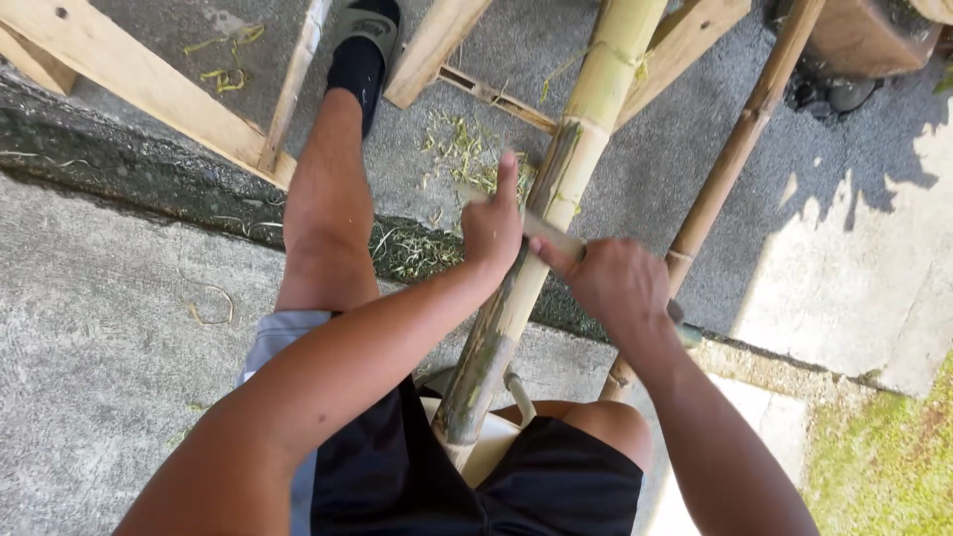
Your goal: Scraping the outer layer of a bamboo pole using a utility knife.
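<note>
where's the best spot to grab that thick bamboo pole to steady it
Probably the bare stretch of the thick bamboo pole just below the blade, coming from the left side. It slants up and away between the knees, and the left hand and right hand already crowd the blade.

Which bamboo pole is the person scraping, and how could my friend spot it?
Start at the wooden frame lying on the concrete. Two poles slant down from it toward the person's lap. It is the thick bamboo pole under the left hand and right hand: pale yellow-green, unlike the thin brown pole beside it.
</note>
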